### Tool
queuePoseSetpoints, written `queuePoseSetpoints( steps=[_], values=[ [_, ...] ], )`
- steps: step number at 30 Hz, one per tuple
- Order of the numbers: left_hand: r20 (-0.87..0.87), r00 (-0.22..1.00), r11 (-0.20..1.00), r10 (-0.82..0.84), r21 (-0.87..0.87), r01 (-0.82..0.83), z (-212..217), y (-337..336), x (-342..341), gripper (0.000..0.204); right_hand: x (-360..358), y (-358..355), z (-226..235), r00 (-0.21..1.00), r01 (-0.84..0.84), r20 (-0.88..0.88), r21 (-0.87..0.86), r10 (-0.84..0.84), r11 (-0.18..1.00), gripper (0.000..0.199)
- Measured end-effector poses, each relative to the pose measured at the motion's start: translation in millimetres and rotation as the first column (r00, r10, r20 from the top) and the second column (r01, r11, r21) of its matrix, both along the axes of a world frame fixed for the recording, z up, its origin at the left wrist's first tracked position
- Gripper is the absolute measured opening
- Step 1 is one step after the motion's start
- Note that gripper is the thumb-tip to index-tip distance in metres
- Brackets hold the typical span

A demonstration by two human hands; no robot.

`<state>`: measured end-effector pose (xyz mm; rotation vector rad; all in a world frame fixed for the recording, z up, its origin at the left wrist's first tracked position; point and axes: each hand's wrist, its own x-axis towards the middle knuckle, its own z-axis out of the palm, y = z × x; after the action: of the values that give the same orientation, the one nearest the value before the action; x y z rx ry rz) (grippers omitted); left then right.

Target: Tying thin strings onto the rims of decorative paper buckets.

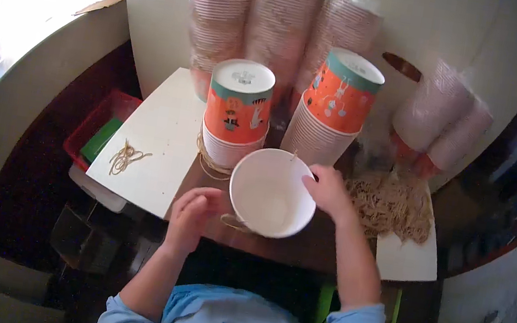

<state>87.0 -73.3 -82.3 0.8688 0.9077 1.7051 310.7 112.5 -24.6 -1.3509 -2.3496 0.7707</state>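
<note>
A white-lined paper bucket is tilted in front of me, its round mouth facing up toward me. My right hand grips its right rim, thumb near the inside edge. A tan string bulges out at the bucket's lower left, and a short bit of string shows at its far rim. Just left of the bucket, my left hand is raised with loosely bent fingers, slightly blurred, and nothing visible in it. Behind stand a shorter stack of upside-down orange-and-green buckets and a taller stack.
Several plastic-wrapped bucket stacks stand at the back, with more wrapped ones at the right. A heap of tan strings covers the table's right side. A few strings lie on the white left tabletop. A red basket sits beyond the left edge.
</note>
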Motion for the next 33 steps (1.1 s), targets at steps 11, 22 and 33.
queuePoseSetpoints(
  steps=[11, 22, 33],
  values=[
    [-0.320, 0.896, 0.856, 0.308, 0.504, -0.115, 74, 28, -43, 0.091, -36, -58, 65, 0.615, -0.330, -0.545, 0.480, 0.571, 0.813, 0.069],
    [-0.390, 0.741, 0.783, 0.547, 0.550, -0.289, 73, 149, -91, 0.068, -133, 25, 47, 0.509, -0.140, -0.745, 0.423, 0.432, 0.895, 0.070],
    [-0.740, 0.389, 0.830, 0.548, 0.421, -0.367, -31, 155, -66, 0.085, -114, 82, -59, 0.912, -0.070, -0.351, 0.372, 0.210, 0.926, 0.072]
  ],
)
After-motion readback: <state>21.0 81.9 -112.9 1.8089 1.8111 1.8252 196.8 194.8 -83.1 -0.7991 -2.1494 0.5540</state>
